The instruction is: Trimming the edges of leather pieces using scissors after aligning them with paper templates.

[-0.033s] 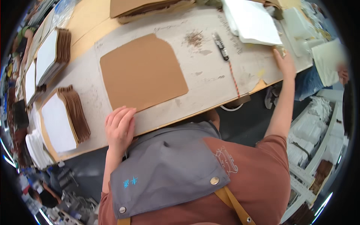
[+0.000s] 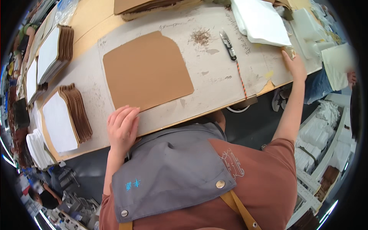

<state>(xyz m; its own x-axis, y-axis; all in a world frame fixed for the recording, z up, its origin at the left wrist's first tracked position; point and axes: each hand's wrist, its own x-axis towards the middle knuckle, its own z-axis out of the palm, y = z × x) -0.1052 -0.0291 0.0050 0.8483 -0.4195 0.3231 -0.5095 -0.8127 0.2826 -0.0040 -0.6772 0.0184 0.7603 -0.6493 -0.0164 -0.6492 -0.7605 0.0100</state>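
A brown, flat panel [image 2: 147,73] with a rounded, stepped far edge lies on the grey-topped table. At its near left corner rests my left hand [image 2: 123,124], the fingers laid down side by side with nothing seen in them. My right hand [image 2: 295,66] reaches to the table's right end, beside a stack of white sheets [image 2: 262,25]. Its fingers close around a small, shiny tan thing [image 2: 290,52] whose kind I cannot make out. Between panel and stack lies a black-handled utility knife [image 2: 229,46] with an orange-and-black cord [image 2: 241,78] trailing to the front edge.
Brown panel stacks topped with white sheets [image 2: 59,124] stand at the left. More brown pieces [image 2: 153,9] lie at the far edge. Dark shavings [image 2: 201,37] sit near the knife. White bundles fill a rack [image 2: 319,130] at right. Other people are at the left and right.
The view has shifted very slightly. Both hands keep their places by the panel's corner and the white stack.
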